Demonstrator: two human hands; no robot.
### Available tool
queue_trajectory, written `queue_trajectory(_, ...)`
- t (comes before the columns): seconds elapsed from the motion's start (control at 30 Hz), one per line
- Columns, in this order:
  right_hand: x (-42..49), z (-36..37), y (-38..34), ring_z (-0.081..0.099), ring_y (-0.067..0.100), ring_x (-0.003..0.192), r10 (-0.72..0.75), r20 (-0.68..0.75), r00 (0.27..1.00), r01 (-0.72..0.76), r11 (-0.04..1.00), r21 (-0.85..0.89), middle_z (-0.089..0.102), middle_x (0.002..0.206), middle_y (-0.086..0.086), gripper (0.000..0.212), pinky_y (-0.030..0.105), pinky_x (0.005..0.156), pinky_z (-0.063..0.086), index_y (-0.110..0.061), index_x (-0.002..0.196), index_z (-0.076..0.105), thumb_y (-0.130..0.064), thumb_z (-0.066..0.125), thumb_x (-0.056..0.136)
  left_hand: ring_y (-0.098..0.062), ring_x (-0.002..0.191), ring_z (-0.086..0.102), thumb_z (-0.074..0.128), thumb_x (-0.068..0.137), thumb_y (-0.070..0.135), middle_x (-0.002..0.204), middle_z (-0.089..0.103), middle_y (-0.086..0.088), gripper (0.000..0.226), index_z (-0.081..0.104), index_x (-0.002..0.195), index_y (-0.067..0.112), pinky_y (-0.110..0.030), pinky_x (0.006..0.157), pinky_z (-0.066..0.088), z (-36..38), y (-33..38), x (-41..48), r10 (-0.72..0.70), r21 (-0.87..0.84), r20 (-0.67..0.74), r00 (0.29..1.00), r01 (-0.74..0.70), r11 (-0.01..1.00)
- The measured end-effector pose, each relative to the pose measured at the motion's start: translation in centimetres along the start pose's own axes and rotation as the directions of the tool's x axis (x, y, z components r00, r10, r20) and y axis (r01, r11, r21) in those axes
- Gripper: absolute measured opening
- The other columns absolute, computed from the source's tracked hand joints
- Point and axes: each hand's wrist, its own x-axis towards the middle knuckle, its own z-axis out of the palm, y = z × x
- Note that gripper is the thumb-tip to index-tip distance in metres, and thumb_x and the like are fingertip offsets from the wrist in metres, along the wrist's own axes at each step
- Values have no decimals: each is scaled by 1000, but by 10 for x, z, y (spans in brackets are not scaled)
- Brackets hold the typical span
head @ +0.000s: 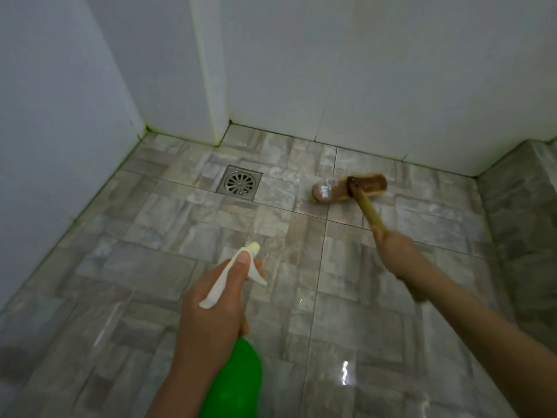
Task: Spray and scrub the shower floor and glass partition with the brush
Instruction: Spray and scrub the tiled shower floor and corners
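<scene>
My left hand (211, 315) grips the neck of a green spray bottle (238, 384), thumb lying along its white trigger head (238, 273), nozzle pointing toward the far floor. My right hand (394, 248) holds the yellowish wooden handle (369, 211) of a scrub brush. The brush head (349, 188) lies on the grey stone-pattern shower floor (180, 257), right of the drain, with a wet sheen around it. No glass partition is visible.
A square metal drain (239, 183) sits in the far floor. White walls (361, 70) enclose the back and left, with a white corner column (211, 86). A raised tiled ledge (518, 206) runs along the right. Near floor shines wet.
</scene>
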Motion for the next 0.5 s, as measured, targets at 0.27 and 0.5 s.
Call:
queue_trajectory(0.27,11,10,-39,51,23,57,-56,12,998,56,998,23,56,79,12,57,32,47,43,-3,93,55,-51,25,99,-15,37,47,51,81,61,96,74,-22,28,77,75,52,-24,40,43,-25,-3,-6,3,-28,-25,1000,-4,1000)
queue_trajectory(0.5,-9,20,-104,47,20,52,-220,52,974,223,972,-68,47,66,5,51,31,49,41,-8,78,49,-47,23,102,-13,37,47,50,79,64,94,74,-24,30,78,78,52,-23,40,42,-43,-13,-9,-13,-51,-66,998,10,999)
